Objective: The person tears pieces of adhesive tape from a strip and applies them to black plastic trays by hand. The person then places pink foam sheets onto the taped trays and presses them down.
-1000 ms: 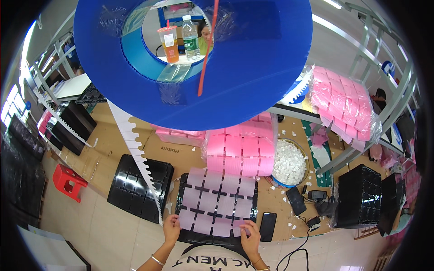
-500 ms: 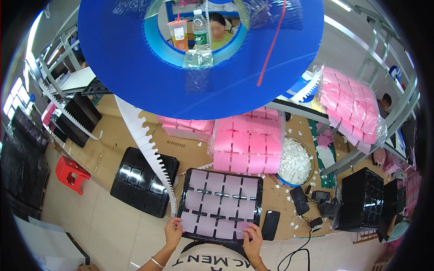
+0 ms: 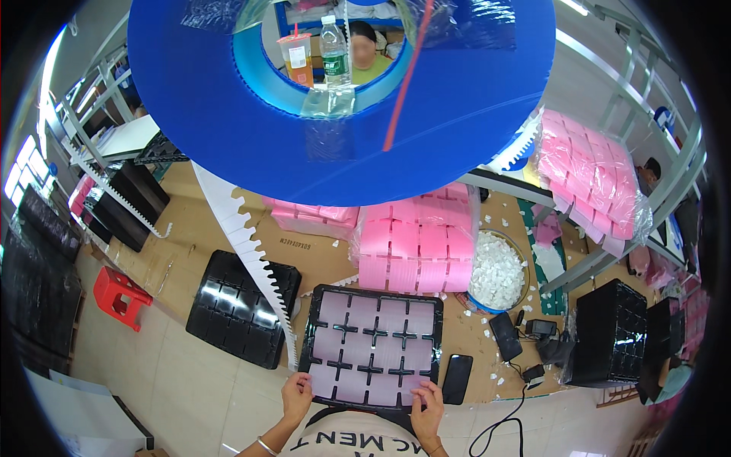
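Note:
A thin pink slotted sheet (image 3: 356, 349) lies in a black plastic tray (image 3: 437, 327) in front of me, with the tray's cross-shaped ridges showing through its slots. My left hand (image 3: 295, 397) is at the near left corner, its thumb and fingertips closed together on the sheet's edge. At the near right corner, my right hand (image 3: 428, 407) has its fingers curled and the tips pinching the sheet. Beyond the tray stands a tall stack of similar pink sheets (image 3: 415, 259) in clear plastic.
A large blue reel (image 3: 335, 179) hangs overhead; its white toothed strip (image 3: 247, 247) trails down beside the tray. Other black trays (image 3: 236, 320) lie left, with a black stack (image 3: 605, 335) at right. A tub of white scraps (image 3: 497, 274), phone (image 3: 457, 379) and cables are near my right.
The pink sheet has settled flatter into the tray, and more of the black crosses show. My left hand has shifted slightly down and right. The overhead reel has turned a little.

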A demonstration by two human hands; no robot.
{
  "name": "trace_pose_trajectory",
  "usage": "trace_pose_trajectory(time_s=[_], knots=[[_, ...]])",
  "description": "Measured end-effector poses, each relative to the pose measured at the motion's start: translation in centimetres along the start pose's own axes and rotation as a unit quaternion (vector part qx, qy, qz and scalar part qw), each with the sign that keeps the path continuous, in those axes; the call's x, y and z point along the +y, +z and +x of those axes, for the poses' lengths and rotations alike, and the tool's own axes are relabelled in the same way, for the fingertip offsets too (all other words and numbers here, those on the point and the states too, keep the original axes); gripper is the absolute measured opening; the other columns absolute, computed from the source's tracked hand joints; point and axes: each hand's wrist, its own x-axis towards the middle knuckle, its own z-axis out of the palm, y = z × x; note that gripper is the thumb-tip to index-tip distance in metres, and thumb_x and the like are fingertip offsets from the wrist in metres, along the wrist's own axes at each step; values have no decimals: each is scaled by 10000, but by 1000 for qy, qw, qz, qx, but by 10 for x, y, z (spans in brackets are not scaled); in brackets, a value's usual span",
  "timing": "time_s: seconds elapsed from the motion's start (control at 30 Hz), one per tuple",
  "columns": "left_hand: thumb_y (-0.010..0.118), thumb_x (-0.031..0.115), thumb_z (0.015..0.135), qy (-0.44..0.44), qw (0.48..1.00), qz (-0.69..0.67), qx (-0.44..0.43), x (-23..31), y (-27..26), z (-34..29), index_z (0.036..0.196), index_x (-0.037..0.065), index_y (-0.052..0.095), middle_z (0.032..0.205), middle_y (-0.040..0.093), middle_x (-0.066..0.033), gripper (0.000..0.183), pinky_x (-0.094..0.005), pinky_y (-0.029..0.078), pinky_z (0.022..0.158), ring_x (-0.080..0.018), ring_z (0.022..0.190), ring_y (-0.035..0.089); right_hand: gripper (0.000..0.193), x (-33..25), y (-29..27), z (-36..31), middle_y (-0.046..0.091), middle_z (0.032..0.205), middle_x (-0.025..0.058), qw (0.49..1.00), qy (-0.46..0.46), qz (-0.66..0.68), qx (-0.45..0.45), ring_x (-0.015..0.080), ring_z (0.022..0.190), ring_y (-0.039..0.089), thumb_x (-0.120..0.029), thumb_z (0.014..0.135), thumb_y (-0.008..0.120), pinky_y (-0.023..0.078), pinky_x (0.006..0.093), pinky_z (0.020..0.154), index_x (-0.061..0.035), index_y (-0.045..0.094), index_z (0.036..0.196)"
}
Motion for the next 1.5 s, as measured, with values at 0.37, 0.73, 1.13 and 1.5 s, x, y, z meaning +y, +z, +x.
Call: trace_pose_trajectory(time_s=[0.37,0.73,1.13,1.5], knots=[[638,83,873,280,943,177,14,41,27,31,1170,18,579,1175,539,-218,310,-465,443,933,-405,1081,541,371,24,4,68,522,1350,250,986,-68,-136,75,415,1235,501,-126,850,666,370,479,1076,-17,605,1200],[654,682,805,17,944,326,40,84,79,178,1361,-77,408,1290,545,-322,972,-515,494,930,-468,1139,586,825,53,61,191,572,1283,294,970,103,-209,70,471,1142,578,-529,871,662,482,504,941,4,378,1432],[493,529,973,95,938,308,126,43,90,209,1286,-15,462,1208,598,-317,628,-559,508,849,-508,1010,625,472,65,65,200,702,1032,222,969,115,-178,128,438,932,668,-416,936,576,517,520,812,-136,540,1314],[494,468,989,87,981,173,31,16,48,137,1417,-48,377,1341,493,-361,681,-492,413,1045,-507,1228,506,775,92,12,97,577,1295,318,996,66,-35,48,429,1225,569,-428,907,672,443,431,1038,51,393,1449]])
